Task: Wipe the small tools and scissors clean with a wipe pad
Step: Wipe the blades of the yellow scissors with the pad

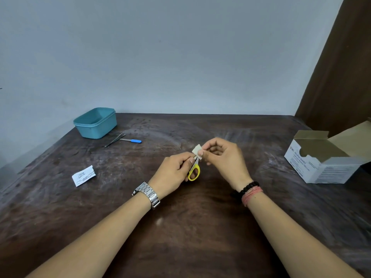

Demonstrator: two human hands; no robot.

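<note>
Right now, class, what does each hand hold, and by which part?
The left hand grips the scissors near their yellow handles. The right hand pinches the wipe pad at its edge, over the blades.

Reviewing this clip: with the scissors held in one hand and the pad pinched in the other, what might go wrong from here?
1. The right hand pinches the wipe pad over the scissors blades; a slip could nick a fingertip.
2. The left hand holds the scissors above the table; a loose grip might drop them.
3. The tweezers and blue-handled tool lie untouched and may be skipped.
</note>
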